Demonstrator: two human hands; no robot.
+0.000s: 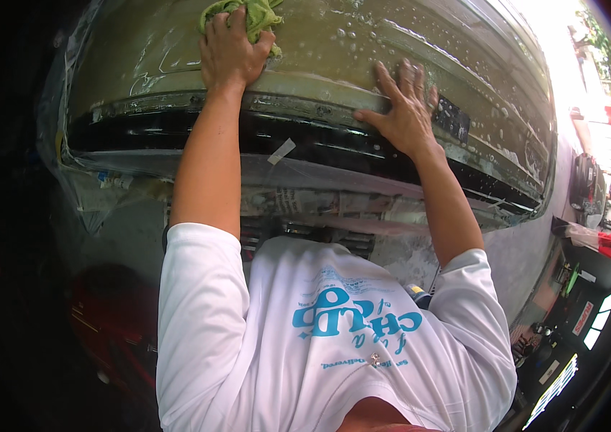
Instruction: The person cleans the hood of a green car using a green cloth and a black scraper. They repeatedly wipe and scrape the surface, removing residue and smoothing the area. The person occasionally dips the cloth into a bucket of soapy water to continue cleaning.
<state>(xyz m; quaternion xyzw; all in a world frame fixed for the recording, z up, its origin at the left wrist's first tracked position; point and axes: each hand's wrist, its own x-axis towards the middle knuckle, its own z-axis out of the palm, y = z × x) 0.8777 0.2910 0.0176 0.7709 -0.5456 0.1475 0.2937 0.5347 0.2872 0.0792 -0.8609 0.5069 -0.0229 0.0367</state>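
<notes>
A wet, olive-coloured car roof (312, 54) spreads out before me, dotted with water drops. Near its middle, my left hand (233, 54) presses a crumpled green cloth (263, 18) against the surface, fingers over the cloth. My right hand (407, 108) lies on the wet roof farther right, fingers spread and nothing in it. Just beside that hand is a dark rectangular patch (454, 119). A glossy black band (305, 133) runs along the roof's near edge, below both hands.
Clear plastic film (68, 169) and newspaper (298, 201) cover the car below the black band. A scrap of whitish tape (281, 151) sticks there. A dark-topped bench (582, 288) with assorted items stands at the right. Something red (114, 324) sits in shadow at the lower left.
</notes>
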